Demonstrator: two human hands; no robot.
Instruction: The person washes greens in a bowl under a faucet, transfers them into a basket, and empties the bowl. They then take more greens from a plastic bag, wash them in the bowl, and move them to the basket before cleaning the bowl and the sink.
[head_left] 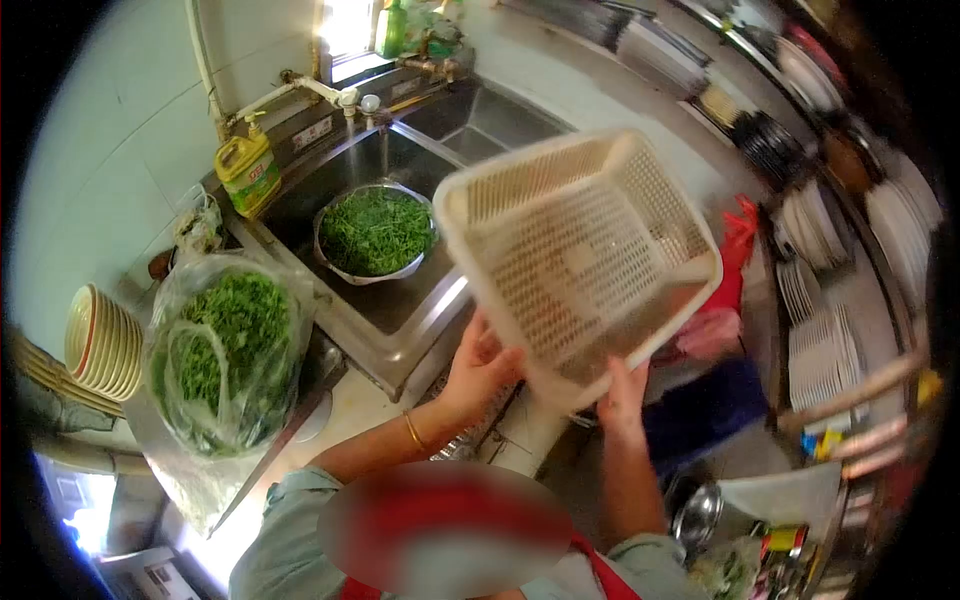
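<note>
Both my hands hold a cream plastic draining basket (580,250) with slotted walls, tilted so that its inside faces me. My left hand (482,372) grips its near left corner, thumb over the rim. At the near right side my right hand (624,398) closes on the rim. Inside the basket I see only its perforated bottom. Left of it, a metal bowl (318,245) full of chopped leafy greens (375,232) stands in the sink (400,325). A clear plastic bag of greens (235,340) lies on the counter beside the sink.
A yellow detergent bottle (247,172) stands by the tap (348,100). Stacked bowls (100,345) are at the far left. Racks with plates (825,350) line the right side. Red gloves (735,250) hang there, and a dark blue cloth (705,415) is below.
</note>
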